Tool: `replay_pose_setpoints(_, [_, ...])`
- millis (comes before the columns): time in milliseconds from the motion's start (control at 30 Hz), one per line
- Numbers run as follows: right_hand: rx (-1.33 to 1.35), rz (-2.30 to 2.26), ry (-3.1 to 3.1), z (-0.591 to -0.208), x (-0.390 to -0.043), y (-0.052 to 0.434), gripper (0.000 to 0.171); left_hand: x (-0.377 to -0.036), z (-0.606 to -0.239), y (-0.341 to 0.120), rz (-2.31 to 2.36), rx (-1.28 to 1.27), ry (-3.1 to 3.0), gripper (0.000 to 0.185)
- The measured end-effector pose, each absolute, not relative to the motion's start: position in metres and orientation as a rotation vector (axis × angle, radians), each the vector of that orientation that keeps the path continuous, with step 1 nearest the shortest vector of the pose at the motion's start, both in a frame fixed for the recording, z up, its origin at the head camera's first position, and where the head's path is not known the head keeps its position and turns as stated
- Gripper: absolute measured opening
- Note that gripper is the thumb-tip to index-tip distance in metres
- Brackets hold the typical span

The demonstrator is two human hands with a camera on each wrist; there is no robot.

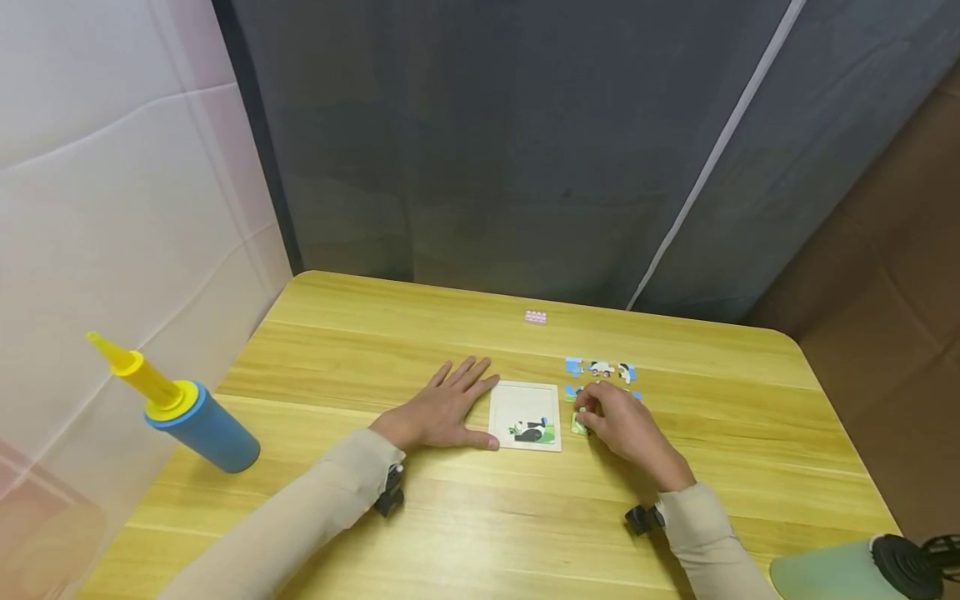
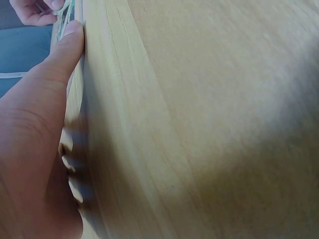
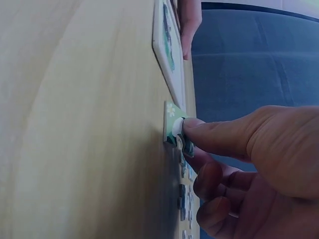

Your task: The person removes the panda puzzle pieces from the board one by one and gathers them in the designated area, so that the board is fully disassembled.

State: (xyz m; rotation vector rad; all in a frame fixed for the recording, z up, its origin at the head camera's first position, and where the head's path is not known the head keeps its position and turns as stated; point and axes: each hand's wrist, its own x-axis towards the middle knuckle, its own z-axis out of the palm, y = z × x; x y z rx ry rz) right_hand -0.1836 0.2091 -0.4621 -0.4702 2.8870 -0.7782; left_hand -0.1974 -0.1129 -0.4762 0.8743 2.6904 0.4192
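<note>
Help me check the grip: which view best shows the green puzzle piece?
The right wrist view: the green puzzle piece is close, pinched by the right hand on the table. The head view shows it tiny, mostly covered. The left wrist view doesn't show it clearly.

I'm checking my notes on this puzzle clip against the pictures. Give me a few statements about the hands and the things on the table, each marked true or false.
1. The left hand lies flat beside the puzzle board. True.
2. The right hand pinches a green puzzle piece. True.
3. The puzzle board is fully filled. False: only one panda part sits in it.
4. The blue and yellow pump lies right of the board. False: it is far to the left.
5. Loose pieces lie beyond the right hand. True.
</note>
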Motion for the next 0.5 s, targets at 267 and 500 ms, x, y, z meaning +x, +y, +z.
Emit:
replay_pose_setpoints(267, [-0.469,-0.778,2.909,-0.4649,-0.1841,0.2078,0.004,-0.1975,-0.4755,-0.1129,0.424,0.872,2.685,0.108])
replay_pose_setpoints(500, [-0.472,-0.787,2.944,-0.4608,-0.1823,0.2074,0.01,-0.1985,-0.4777,-0.1132,0.422,0.88,2.691,0.109])
